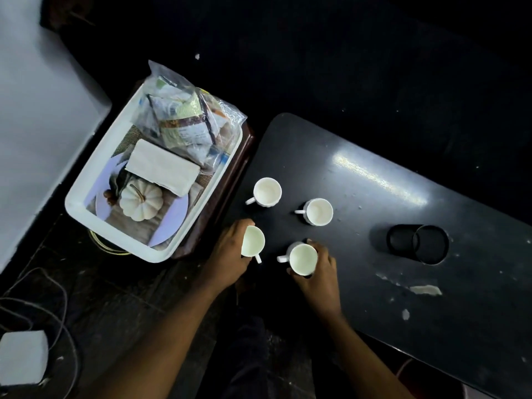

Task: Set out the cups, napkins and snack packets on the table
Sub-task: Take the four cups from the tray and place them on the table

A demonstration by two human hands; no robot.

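Observation:
Two white cups stand free on the black table (374, 174): one (267, 192) near its left end, another (318, 211) to its right. My left hand (230, 254) grips a third white cup (252, 241), tilted, at the table's left edge. A fourth cup (302, 259) sits upright under my right hand (319, 272), which wraps around it. On the white tray (95, 223) at left lie a stack of white napkins (162, 170) and a clear bag of snack packets (187, 119).
The tray rests on a dark brown stool (230, 191) beside the table. A black cylindrical holder (417, 244) lies on the table to the right. Paper scraps (425, 290) dot the table. Cables and a white box (21, 357) are on the floor at left.

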